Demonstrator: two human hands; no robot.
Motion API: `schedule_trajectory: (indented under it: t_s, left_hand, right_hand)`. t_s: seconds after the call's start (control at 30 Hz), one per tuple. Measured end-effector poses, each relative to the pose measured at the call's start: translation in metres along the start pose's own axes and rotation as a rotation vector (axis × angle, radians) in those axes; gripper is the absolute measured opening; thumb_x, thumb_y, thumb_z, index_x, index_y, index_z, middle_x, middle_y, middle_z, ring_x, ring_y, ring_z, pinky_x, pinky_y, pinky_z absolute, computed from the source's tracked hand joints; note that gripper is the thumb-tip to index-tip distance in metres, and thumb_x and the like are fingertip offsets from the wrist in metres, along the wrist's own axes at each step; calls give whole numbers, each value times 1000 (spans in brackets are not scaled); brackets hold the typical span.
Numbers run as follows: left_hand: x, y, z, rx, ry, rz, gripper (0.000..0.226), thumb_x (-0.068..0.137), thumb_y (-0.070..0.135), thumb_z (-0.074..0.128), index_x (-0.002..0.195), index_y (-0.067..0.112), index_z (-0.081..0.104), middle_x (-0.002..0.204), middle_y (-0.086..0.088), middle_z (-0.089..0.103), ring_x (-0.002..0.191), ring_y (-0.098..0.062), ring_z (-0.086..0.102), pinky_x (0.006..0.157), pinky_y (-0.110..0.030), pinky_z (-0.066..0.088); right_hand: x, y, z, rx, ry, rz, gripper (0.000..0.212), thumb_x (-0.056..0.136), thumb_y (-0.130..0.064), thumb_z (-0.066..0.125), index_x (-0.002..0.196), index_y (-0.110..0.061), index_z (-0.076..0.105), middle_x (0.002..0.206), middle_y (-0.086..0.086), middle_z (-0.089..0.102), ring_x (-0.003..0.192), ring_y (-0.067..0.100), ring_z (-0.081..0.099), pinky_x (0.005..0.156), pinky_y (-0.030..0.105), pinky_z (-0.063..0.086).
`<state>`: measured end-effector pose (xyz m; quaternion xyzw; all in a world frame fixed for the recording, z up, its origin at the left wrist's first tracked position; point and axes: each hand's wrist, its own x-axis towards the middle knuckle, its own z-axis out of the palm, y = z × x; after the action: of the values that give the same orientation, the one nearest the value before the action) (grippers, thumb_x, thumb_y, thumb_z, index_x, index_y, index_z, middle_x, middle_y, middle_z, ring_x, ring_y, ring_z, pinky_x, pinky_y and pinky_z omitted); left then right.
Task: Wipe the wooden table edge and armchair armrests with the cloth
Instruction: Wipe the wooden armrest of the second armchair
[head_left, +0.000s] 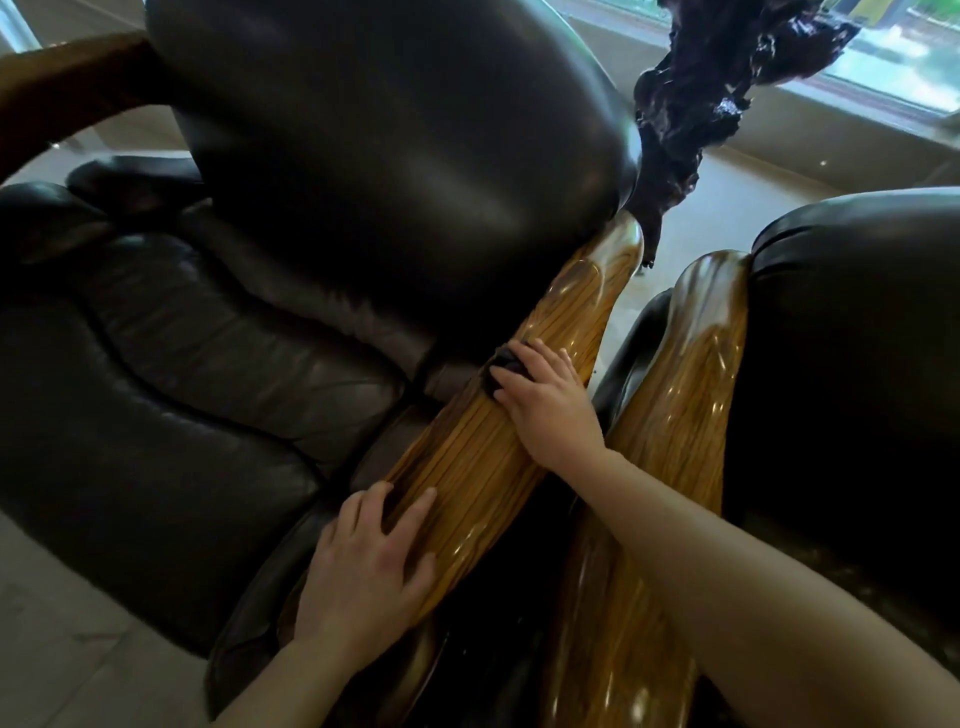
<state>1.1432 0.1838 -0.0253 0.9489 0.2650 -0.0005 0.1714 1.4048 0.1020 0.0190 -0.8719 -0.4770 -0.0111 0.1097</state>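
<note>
A glossy striped wooden armrest (566, 312) runs from bottom centre up to the dark leather armchair's backrest (395, 156). My right hand (545, 405) presses a small dark cloth (506, 364) against the middle of this armrest; only a bit of the cloth shows under the fingers. My left hand (369, 561) lies flat with spread fingers on the armrest's near end, holding nothing. A second wooden armrest (696, 374), belonging to the neighbouring chair, lies parallel on the right, under my right forearm.
The dark leather seat cushion (197, 374) fills the left. Another leather chair (857, 338) stands on the right. A dark gnarled wooden sculpture (691, 104) rises behind the armrests, near a window. Pale tiled floor shows at the lower left.
</note>
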Motion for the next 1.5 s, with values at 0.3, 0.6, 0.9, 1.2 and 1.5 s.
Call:
schedule_trajectory:
  t_s: [0.3,0.6,0.9,1.2,1.5]
  left_hand:
    - [-5,10,-3,84,-78,-45,67,85,61,30,148,41,23,153,-4,29,139,-26,22,109,-45,33]
    - [-6,8,-1,-29,-47,-52,67,85,66,24,148,54,4,158,7,11,144,-17,6,116,-40,21]
    - [-7,6,-1,-20,-64,-30,69,85,69,21,147,56,-7,160,8,1,147,-17,-1,118,-43,18]
    - [-2,5,-2,-13,-38,-42,67,83,68,25,147,55,8,157,10,12,143,-15,8,113,-36,26]
    - [-9,14,3,-69,-25,-93,68,85,63,27,150,50,12,161,3,12,146,-21,5,115,-43,27]
  right_hand:
    - [-42,-68,19,-108,-158,-326,46,94,-40,48,139,-32,53,159,4,35,151,32,20,122,54,11]
    - [37,23,-7,-68,-110,-32,44,103,-43,36,146,-34,46,163,4,28,153,30,13,122,53,5]
    - [30,16,-5,131,116,324,37,104,-33,43,136,-24,59,160,7,34,152,33,12,123,50,8]
    - [-24,-13,14,-94,-73,-343,41,98,-44,41,139,-38,47,158,-2,36,151,26,19,122,52,7]
    - [-16,-28,14,34,101,40,38,100,-35,46,134,-27,59,155,3,43,150,29,23,123,53,10]
